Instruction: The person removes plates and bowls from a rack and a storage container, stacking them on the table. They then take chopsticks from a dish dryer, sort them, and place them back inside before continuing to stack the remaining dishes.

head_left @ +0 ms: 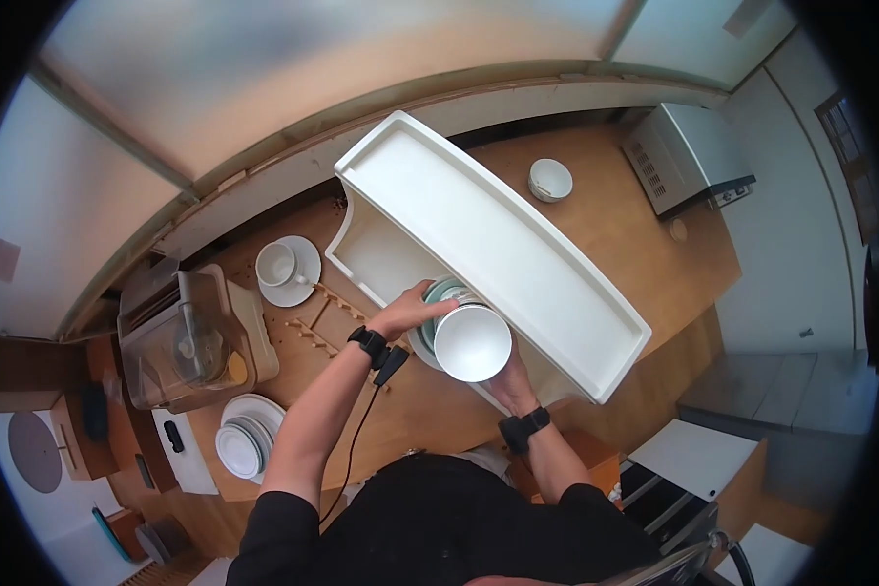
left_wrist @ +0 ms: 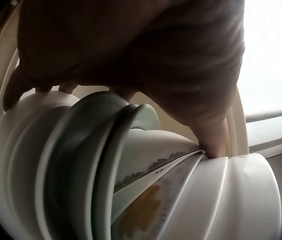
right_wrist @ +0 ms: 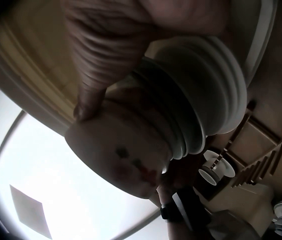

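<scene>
A sideways stack of nested bowls [head_left: 473, 344] is between my two hands, its white end bowl facing up toward the head camera. My left hand [head_left: 410, 313] grips the stack from the left, fingers spread over the rims and thumb on the white bowls. On the right, my right hand [head_left: 511, 386] holds its other side, with the thumb pressed on a patterned white bowl [right_wrist: 126, 150]. Green bowls [left_wrist: 98, 150] sit mid-stack, beside one with a yellow-brown flower print [left_wrist: 138, 212]. Right beyond the stack stands a large white two-level shelf unit [head_left: 498, 234], its lower level partly hidden.
Left on the wooden table [head_left: 654, 264] are a cup [head_left: 275, 263] on a saucer, a wooden peg rack [head_left: 313, 327] and a lidded plastic bin [head_left: 195, 337]. Stacked plates [head_left: 239, 447] stand near the front left edge. Behind the shelf are a white bowl [head_left: 551, 181] and a silver oven [head_left: 689, 156].
</scene>
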`<state>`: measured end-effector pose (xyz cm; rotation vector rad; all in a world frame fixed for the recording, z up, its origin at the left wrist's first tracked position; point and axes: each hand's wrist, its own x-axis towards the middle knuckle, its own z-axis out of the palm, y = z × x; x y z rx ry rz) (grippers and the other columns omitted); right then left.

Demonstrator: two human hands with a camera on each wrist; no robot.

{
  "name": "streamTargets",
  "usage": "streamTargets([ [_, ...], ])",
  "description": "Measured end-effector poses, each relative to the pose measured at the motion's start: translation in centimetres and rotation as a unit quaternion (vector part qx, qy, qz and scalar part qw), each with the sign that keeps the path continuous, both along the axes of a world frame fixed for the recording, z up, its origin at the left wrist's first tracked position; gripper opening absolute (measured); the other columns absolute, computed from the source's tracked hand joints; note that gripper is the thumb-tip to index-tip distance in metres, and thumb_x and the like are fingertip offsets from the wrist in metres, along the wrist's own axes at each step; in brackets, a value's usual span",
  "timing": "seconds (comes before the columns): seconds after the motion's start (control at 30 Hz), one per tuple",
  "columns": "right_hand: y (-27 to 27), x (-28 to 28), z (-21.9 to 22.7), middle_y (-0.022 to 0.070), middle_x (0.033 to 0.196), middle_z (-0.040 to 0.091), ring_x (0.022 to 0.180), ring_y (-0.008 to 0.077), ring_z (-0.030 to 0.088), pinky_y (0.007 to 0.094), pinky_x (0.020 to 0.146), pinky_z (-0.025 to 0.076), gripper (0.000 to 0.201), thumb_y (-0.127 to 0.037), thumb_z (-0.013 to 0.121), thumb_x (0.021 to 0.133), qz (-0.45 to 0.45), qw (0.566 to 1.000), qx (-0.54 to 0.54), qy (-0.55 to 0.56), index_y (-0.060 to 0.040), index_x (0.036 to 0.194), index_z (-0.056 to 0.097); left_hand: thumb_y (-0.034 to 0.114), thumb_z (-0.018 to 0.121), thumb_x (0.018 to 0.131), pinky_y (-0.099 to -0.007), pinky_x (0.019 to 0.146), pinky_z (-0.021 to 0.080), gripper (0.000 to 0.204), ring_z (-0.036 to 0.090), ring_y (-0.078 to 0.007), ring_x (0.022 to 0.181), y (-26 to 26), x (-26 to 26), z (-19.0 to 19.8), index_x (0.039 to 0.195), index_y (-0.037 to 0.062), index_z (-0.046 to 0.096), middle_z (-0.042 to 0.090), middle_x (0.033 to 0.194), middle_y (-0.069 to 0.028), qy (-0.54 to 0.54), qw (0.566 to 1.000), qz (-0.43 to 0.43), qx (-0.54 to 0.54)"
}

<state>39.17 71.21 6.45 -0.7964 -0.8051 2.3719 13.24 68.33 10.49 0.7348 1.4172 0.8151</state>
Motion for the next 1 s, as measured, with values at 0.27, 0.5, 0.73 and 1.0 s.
streamTargets([
  [0.27, -0.1, -1.3, -1.9, 0.0063, 0.155, 0.032, 0.141, 0.0232, 0.037, 0.0432, 0.114, 0.035, 0.095, -0.059, 0.063, 0.089, -0.062, 0.998, -0.006, -0.019, -0.0124, 0.157, 0.015, 0.056, 0.076, 0.078, -0.0364, 0.109, 0.040, 0.104, 0.051, -0.0304, 0.130, 3.4, -1.2, -2.4, 0.147, -0.0084, 0.034, 0.051, 0.140, -0.0255, 0.017, 1.000, -0.022, -0.012],
  [0.5, 0.9, -3.0, -3.5, 0.0050, 0.147, 0.045, 0.137, 0.0217, 0.041, 0.0437, 0.113, 0.035, 0.071, -0.051, 0.059, 0.095, -0.082, 0.994, -0.047, -0.047, -0.0102, 0.149, 0.037, 0.055, 0.079, 0.073, -0.0368, 0.109, 0.041, 0.105, 0.053, -0.0331, 0.129, 4.9, -3.0, -3.0, 0.145, -0.0089, 0.038, 0.052, 0.139, -0.0272, 0.012, 1.000, 0.000, -0.024],
  [0.73, 4.0, -4.6, -7.8, 0.0046, 0.146, 0.046, 0.136, 0.0209, 0.041, 0.0441, 0.112, 0.034, 0.058, -0.042, 0.055, 0.101, -0.054, 0.996, -0.013, -0.070, -0.0110, 0.147, 0.040, 0.052, 0.075, 0.080, -0.0376, 0.112, 0.036, 0.098, 0.044, -0.0356, 0.136, 6.3, -5.6, -7.9, 0.147, -0.0091, 0.036, 0.043, 0.146, -0.0290, -0.011, 0.999, 0.036, 0.019],
  [1.0, 6.8, -8.1, -8.8, 0.0057, 0.146, 0.043, 0.134, 0.0219, 0.040, 0.0448, 0.111, 0.035, 0.055, -0.040, 0.056, 0.100, -0.037, 0.997, -0.015, -0.072, -0.0127, 0.145, 0.041, 0.055, 0.068, 0.085, -0.0385, 0.113, 0.035, 0.095, 0.043, -0.0339, 0.137, 7.0, -8.7, -10.0, 0.149, -0.0062, 0.033, 0.042, 0.148, -0.0273, -0.031, 0.995, 0.091, 0.037],
])
